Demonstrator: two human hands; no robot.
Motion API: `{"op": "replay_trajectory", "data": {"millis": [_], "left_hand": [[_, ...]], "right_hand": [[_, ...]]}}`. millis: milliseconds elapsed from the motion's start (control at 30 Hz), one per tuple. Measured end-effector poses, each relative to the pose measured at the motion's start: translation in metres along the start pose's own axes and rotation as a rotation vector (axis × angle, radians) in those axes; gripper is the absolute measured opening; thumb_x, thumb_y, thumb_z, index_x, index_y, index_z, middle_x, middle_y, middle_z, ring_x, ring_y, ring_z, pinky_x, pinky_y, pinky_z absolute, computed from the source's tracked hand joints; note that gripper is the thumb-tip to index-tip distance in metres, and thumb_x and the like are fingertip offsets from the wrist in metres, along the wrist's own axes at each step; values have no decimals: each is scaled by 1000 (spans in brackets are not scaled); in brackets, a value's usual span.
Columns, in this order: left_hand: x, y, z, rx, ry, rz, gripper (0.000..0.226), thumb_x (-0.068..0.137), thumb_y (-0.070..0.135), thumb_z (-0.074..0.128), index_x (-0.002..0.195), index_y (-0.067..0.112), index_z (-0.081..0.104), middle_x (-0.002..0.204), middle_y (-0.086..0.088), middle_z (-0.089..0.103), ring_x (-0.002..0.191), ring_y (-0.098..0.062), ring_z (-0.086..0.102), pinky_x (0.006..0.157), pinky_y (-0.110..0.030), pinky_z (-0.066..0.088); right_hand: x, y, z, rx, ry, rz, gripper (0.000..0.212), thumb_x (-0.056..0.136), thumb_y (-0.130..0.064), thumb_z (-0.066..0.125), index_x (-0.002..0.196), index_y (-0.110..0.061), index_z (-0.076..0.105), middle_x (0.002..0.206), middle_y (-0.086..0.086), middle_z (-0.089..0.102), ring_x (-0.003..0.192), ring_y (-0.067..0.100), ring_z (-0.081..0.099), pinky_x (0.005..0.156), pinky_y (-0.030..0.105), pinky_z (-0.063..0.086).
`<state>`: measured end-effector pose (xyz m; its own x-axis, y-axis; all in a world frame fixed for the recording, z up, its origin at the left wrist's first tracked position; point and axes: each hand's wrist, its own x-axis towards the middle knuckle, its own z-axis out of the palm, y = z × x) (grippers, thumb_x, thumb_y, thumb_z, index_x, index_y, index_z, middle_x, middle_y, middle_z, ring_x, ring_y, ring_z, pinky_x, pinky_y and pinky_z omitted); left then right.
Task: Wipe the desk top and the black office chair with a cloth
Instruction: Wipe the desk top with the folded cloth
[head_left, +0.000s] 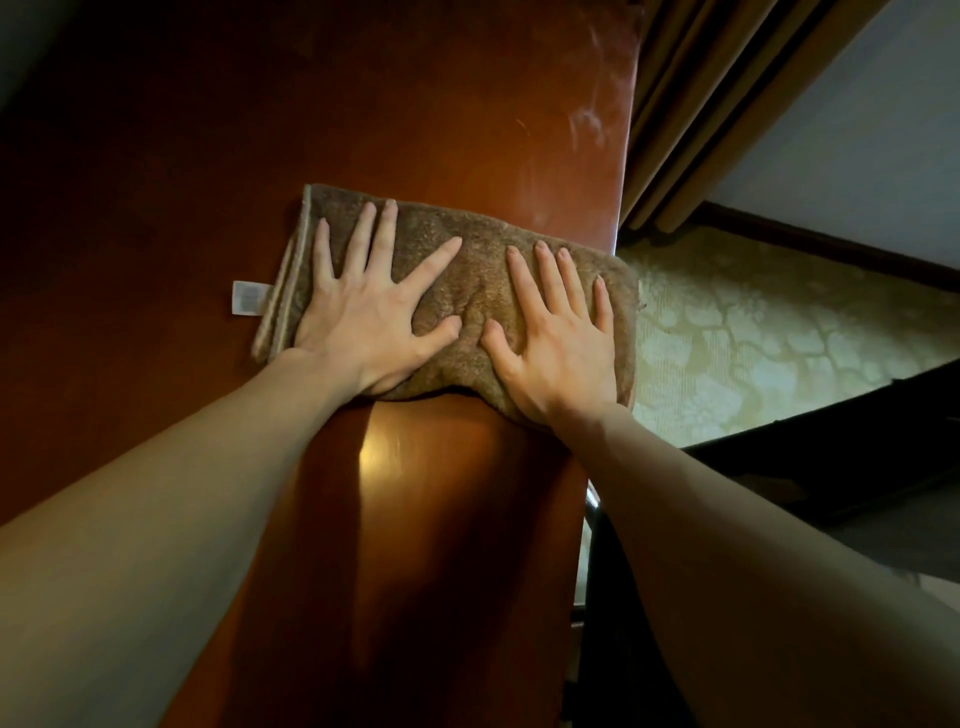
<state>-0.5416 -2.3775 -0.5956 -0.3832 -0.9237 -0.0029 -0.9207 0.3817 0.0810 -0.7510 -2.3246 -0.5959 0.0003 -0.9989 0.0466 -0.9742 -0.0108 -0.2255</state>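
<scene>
Left hand and right hand press flat, fingers spread, on the brown cloth (folded) beneath them, lying on the surface.

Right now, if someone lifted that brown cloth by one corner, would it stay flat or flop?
Probably flop: the cloth wrinkles between the left hand and right hand, and its right end seems to sag past the desk top edge. Likely light, being a folded towel. It should slide easily on that glossy wood.
</scene>
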Motion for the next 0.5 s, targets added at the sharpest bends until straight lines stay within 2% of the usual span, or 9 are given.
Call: {"op": "replay_trajectory", "data": {"millis": [500], "left_hand": [[58, -5, 1, -18, -2, 25, 81, 83, 84, 10, 158, 54, -3, 171, -19, -7, 158, -33, -9, 122, -66, -4]], "right_hand": [[48, 13, -3, -18, 7, 41, 77, 94, -63, 21, 165, -35, 16, 173, 0, 13, 160, 16, 2, 129, 50, 1]]}}
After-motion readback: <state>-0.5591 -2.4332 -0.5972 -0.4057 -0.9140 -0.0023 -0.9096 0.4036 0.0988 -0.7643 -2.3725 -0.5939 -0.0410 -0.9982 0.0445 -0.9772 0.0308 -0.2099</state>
